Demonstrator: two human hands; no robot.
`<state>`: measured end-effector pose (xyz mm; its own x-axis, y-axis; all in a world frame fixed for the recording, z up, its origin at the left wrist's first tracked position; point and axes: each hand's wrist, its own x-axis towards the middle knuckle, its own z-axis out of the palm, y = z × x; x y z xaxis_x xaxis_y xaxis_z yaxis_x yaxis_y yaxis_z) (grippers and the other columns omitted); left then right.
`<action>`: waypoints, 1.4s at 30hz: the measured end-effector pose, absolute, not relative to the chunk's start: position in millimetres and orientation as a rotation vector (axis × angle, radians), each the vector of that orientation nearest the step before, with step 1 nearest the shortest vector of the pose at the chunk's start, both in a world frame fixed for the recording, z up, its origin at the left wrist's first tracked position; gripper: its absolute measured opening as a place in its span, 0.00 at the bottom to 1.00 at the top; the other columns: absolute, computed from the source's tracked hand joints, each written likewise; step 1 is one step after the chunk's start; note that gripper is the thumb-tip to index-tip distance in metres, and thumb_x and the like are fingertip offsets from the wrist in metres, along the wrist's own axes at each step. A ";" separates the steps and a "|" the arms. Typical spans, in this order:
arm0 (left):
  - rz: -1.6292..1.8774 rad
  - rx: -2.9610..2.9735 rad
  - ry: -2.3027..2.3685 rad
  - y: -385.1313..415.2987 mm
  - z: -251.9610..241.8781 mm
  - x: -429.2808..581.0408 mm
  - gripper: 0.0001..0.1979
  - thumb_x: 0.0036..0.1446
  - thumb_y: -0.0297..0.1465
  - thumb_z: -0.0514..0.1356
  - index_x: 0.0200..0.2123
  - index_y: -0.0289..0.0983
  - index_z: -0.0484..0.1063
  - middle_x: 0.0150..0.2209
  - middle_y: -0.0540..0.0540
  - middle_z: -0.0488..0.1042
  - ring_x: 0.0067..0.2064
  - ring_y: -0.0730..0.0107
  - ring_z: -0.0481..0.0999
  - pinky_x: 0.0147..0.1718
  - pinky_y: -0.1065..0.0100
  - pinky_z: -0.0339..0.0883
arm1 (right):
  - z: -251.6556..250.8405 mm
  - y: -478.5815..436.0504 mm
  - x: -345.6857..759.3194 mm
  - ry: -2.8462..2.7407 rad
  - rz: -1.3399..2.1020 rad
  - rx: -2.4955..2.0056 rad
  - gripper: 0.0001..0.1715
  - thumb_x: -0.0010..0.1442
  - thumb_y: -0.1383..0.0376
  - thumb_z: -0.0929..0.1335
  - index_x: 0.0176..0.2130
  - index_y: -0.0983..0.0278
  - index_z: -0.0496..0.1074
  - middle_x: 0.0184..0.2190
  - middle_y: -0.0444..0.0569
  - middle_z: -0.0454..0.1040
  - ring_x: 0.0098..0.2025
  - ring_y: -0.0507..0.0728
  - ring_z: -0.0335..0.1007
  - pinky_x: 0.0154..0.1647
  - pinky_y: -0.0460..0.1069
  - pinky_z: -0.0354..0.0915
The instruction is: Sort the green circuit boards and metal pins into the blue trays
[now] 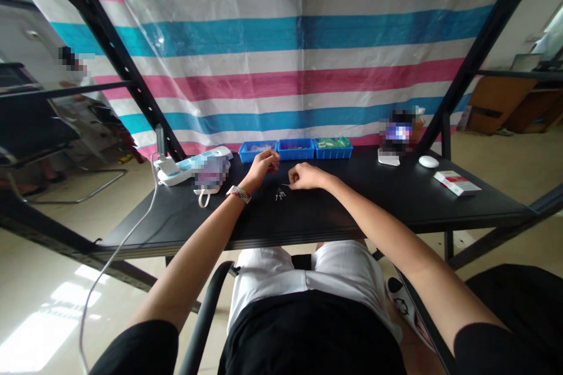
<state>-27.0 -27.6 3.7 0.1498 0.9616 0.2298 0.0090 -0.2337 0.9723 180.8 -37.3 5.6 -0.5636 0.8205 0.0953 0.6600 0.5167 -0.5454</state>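
My right hand [305,177] is closed in a pinch above the black tabletop [343,199]. A thin, light-coloured pin-like piece [285,186] sticks out from its fingertips toward the left. Just below lies a small cluster of slim whitish or metallic pieces [280,194], too small to name. My left hand [264,165], with a woven bracelet on the wrist, has its fingers curled in front of the blue bins. Whatever its fingertips hold, if anything, is hidden. Behind the hands stand a left blue bin [247,157], a middle blue bin [295,154] and a right blue bin [334,153].
To the left are a white power strip [189,167] with a cable and a blurred pouch [213,173]. On the right stand a blurred device [398,132], a white oval object [428,162] and a small box [456,183]. A striped sheet [281,88] hangs behind; a person sits far left.
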 end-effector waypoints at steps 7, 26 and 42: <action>1.248 1.597 1.161 -18.2 -0.6 -29.8 0.13 0.52 0.41 0.66 0.26 0.37 0.73 0.23 0.50 0.68 0.24 0.73 0.64 0.24 0.71 0.56 | -3.9 -22.7 187.0 -2.119 0.668 -1.027 0.11 0.61 0.63 0.77 0.31 0.62 0.74 0.25 0.41 0.75 0.24 0.52 0.71 0.28 0.46 0.60; 1.247 1.620 1.041 -18.5 -1.4 -30.8 0.20 0.54 0.48 0.70 0.27 0.37 0.74 0.22 0.51 0.67 0.24 0.74 0.65 0.25 0.71 0.57 | -2.9 -22.0 180.5 -1.688 0.862 -0.902 0.15 0.59 0.55 0.77 0.32 0.60 0.73 0.30 0.43 0.77 0.23 0.52 0.73 0.24 0.46 0.67; 1.261 1.665 1.028 -28.9 5.0 -28.3 0.16 0.49 0.43 0.72 0.30 0.36 0.77 0.25 0.50 0.71 0.26 0.74 0.66 0.26 0.72 0.57 | 4.0 -25.5 177.7 -1.321 1.348 -1.010 0.11 0.64 0.59 0.73 0.32 0.62 0.73 0.27 0.45 0.78 0.20 0.49 0.71 0.19 0.42 0.66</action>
